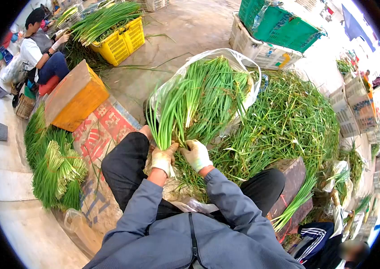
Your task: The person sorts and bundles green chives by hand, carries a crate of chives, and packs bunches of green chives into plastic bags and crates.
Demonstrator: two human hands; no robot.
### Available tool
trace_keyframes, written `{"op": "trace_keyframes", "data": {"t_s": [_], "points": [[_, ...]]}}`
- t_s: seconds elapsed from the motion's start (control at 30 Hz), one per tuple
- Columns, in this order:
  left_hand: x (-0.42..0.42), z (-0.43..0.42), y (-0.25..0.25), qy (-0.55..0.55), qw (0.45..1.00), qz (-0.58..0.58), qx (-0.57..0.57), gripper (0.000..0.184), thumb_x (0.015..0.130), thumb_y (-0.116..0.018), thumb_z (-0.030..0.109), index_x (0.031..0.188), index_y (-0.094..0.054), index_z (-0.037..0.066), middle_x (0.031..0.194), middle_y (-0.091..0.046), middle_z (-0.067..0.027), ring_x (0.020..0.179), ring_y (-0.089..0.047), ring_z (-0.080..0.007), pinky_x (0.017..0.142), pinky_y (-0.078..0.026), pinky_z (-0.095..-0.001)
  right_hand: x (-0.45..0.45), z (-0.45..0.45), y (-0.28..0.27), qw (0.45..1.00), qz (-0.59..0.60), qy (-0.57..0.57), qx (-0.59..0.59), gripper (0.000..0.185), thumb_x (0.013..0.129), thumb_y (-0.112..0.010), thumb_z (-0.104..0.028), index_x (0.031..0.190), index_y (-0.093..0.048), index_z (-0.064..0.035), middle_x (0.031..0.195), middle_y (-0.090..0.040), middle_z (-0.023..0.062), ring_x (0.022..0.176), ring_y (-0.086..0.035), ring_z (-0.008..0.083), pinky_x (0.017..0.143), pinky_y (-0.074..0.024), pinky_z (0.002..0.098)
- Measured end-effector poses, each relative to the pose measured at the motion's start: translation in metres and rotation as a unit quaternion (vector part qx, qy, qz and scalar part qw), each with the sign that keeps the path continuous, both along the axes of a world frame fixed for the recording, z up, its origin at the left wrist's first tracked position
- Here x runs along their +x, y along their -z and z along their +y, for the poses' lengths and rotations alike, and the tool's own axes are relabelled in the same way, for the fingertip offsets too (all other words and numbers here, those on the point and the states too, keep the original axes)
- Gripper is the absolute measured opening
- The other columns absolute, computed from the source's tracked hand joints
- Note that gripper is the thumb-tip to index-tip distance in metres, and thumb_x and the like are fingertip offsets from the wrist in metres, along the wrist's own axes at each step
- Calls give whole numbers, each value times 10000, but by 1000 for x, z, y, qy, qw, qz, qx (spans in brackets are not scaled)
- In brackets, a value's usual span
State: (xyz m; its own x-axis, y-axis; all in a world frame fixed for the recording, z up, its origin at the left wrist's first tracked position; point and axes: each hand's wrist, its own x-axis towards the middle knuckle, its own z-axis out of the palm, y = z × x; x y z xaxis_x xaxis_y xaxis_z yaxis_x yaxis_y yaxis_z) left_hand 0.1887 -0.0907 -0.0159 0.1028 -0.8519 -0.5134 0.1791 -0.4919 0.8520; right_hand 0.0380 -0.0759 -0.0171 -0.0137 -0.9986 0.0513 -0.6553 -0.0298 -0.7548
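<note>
Both my hands wear pale work gloves and meet between my knees. My left hand (163, 160) is closed round the lower end of a bunch of long green stalks (166, 121), whose leaves fan upward. Beside it, my right hand (196, 155) pinches at the base of the bunch; what its fingertips hold is too small to make out. Just beyond them, a clear plastic bag (256, 80) stands open around a large heap of green stalks (214, 89).
Loose leaves (288, 116) pile up at the right. Bundled stalks (57, 172) lie left, near an orange wooden box (77, 96). Yellow (122, 42) and green crates (279, 27) stand beyond. One person (41, 54) sits upper left, another (324, 242) lower right.
</note>
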Motion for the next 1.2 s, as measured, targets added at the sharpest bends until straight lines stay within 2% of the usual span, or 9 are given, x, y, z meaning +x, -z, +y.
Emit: {"op": "trace_keyframes", "data": {"t_s": [0.2,0.43,0.57,0.73,0.8,0.97,1.03,1.1,1.2], "points": [[-6,-2,19,13,992,110,67,199,913,-681,147,1064,-667,19,737,-674,-67,404,-491,-141,382,-397,-312,2,16,-1,965,-241,-67,75,271,892,-703,-181,1075,-678,16,952,-666,129,881,-628,194,814,-494,298],[46,-33,-7,-76,994,79,-24,117,951,-594,89,964,-697,34,859,-724,-87,416,-477,-94,372,-384,-259,-21,54,-7,947,-81,-258,173,250,894,-681,-258,1045,-718,-62,935,-682,167,874,-642,286,792,-506,355],[96,-63,-18,-196,972,102,-81,233,845,-768,182,1022,-666,69,685,-595,9,426,-449,-86,380,-344,-251,-46,70,76,683,338,-487,426,475,801,-749,-388,1167,-705,-88,1120,-703,158,1041,-660,308,887,-520,379],[127,-63,-11,-127,933,296,-162,285,840,-771,169,1061,-653,34,612,-544,10,424,-458,-111,390,-350,-255,-25,-15,-14,986,26,-144,76,229,865,-610,-232,967,-711,-54,954,-679,235,884,-657,391,791,-527,444],[115,-63,-2,-124,949,255,-140,283,831,-766,164,1031,-637,11,585,-534,2,431,-479,-119,400,-373,-251,-11,-54,-47,990,104,-82,-39,233,891,-651,-241,911,-678,-9,882,-692,201,823,-675,368,748,-530,415],[94,-56,-5,-58,951,294,-79,259,830,-775,146,1016,-618,57,753,-633,-86,476,-551,-151,445,-469,-287,-13,-112,-13,969,182,67,154,420,837,-696,-377,969,-675,21,888,-684,260,880,-661,419,783,-531,451],[90,-57,-7,-3,969,218,-119,261,840,-766,126,1035,-617,37,893,-695,-148,496,-567,-147,460,-487,-290,-24,-109,-12,974,97,65,192,440,831,-695,-358,1022,-676,39,861,-691,247,815,-680,388,764,-532,426],[80,-51,-16,19,975,197,-101,245,842,-748,89,1043,-622,25,942,-704,-165,505,-566,-144,469,-488,-285,-21,-83,-37,932,-222,127,255,366,857,-702,-290,992,-686,50,708,-662,80,598,-615,142,583,-484,299],[49,-55,-5,94,985,104,-98,198,851,-715,81,1029,-649,21,960,-717,-129,515,-558,-123,468,-459,-265,-38,-53,4,964,-206,25,169,297,868,-706,-263,946,-681,22,680,-624,26,549,-544,95,514,-418,260]]}}
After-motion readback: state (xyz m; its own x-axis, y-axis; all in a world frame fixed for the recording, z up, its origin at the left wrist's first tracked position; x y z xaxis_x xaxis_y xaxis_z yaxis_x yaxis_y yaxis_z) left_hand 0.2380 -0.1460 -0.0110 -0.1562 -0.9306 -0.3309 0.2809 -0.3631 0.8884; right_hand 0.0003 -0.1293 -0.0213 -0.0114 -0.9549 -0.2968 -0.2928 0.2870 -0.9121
